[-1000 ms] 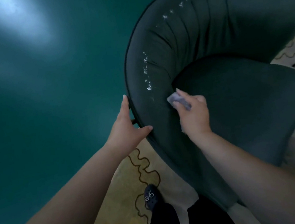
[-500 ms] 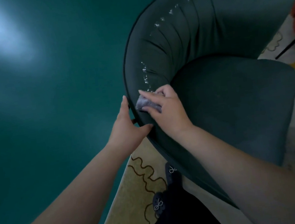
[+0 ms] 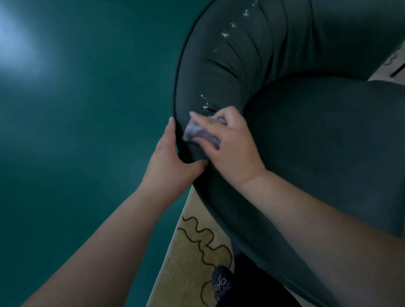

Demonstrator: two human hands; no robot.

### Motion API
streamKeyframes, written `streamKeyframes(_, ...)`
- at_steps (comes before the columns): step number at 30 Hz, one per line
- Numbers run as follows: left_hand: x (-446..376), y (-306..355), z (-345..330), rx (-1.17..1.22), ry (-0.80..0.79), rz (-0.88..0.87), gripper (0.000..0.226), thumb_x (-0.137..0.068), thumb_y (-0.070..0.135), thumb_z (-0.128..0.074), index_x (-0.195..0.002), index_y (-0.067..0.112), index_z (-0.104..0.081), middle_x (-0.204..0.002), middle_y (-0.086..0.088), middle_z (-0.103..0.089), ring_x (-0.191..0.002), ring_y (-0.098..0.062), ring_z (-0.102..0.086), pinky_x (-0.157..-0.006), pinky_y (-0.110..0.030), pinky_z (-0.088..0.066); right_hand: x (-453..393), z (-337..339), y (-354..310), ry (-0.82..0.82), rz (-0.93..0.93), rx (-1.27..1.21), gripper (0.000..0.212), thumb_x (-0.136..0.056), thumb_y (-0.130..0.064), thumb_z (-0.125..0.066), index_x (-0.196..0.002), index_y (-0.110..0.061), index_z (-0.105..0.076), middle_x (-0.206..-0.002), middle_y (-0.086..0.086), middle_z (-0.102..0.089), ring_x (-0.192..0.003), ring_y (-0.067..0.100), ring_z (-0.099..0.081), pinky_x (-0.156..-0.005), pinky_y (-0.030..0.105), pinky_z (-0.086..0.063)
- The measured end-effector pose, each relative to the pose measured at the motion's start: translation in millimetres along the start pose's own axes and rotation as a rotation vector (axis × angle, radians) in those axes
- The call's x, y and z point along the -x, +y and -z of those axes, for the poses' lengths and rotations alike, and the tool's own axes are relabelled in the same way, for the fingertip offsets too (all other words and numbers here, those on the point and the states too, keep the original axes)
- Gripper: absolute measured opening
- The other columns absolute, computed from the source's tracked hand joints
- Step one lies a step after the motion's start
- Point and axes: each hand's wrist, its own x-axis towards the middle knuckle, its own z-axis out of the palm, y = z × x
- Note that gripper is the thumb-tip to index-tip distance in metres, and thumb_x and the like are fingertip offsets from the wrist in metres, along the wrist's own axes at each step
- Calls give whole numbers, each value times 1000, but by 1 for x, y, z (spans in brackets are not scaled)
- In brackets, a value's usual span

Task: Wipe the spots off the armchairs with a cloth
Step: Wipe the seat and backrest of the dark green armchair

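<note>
We press the cloth onto the armchair rim with our right hand curled around it, beside white spots; our left hand grips the rim's outer edge.

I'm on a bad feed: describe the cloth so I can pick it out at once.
Find the dark green armchair filling the right of the view, and follow its padded rim down to where both hands meet. The cloth is the small crumpled pale lilac-grey wad gripped by the right hand, just below the nearest white spots; it is the only pale fabric on the dark upholstery.
</note>
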Motion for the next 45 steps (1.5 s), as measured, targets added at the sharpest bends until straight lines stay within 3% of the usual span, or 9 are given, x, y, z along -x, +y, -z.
streamKeyframes(5,-4,-1,3,18,-23,16,111,-70,26,-81,-153,33,-7,-140,26,-35,-124,-10,-50,-100,-27,-43,10,22,35,124,-484,-168,40,-89,-16,-63,-129,-19,-58,-106,3,-42,-94,8,-50,-94,11,-40)
streamKeyframes(8,-4,-2,2,28,-29,22,111,-70,24,-81,-152,35,-7,-139,27,-36,-119,-8,-53,-94,-21,-47,-2,15,20,179,-464,-204,40,-89,-24,-62,-129,-21,-58,-105,1,-43,-89,1,-50,-84,-2,-35)
streamKeyframes(10,-4,-2,2,28,-27,15,110,-70,22,-80,-153,33,-8,-143,22,-38,-115,-7,-55,-87,-14,-46,-8,5,0,99,-255,-180,42,-87,-25,-65,-128,-23,-58,-102,-1,-41,-86,2,-48,-83,4,-39)
streamKeyframes(14,-2,-2,2,10,-39,20,110,-71,24,-79,-153,32,-6,-147,17,-37,-122,-10,-52,-99,-29,-47,5,3,2,-7,-46,-33,46,-81,-12,-70,-126,-17,-60,-99,11,-45,-93,24,-52,-88,32,-48)
streamKeyframes(20,-2,-4,4,21,-69,20,112,-72,25,-81,-153,34,-4,-152,15,-34,-123,-13,-52,-103,-35,-45,17,20,33,129,-473,-124,40,-88,-19,-64,-127,-22,-59,-106,1,-41,-93,7,-48,-90,7,-39)
streamKeyframes(27,-1,-4,3,22,-64,19,112,-71,23,-80,-153,32,-5,-148,12,-39,-118,-14,-56,-100,-38,-48,26,13,12,-23,-41,-36,45,-81,-12,-70,-124,-23,-62,-99,3,-41,-93,14,-47,-88,14,-40)
streamKeyframes(34,-2,-3,3,16,-64,39,112,-72,24,-81,-152,36,-3,-141,23,-37,-117,-11,-56,-98,-30,-46,32,33,46,100,-506,-187,35,-88,-18,-64,-122,-28,-61,-106,1,-44,-100,9,-51,-85,-4,-31)
streamKeyframes(40,-3,-4,2,10,-50,29,112,-71,23,-81,-153,32,-6,-134,21,-43,-113,-13,-59,-97,-34,-48,34,16,24,-40,-51,-92,42,-81,-22,-71,-121,-30,-63,-101,-2,-42,-94,8,-47,-89,12,-40)
streamKeyframes(45,-4,-2,3,43,-36,49,110,-72,22,-81,-152,36,-7,-141,20,-40,-111,-9,-58,-97,-30,-47,34,28,47,108,-442,-219,36,-85,-20,-68,-119,-30,-64,-104,-1,-44,-93,0,-49,-93,10,-40)
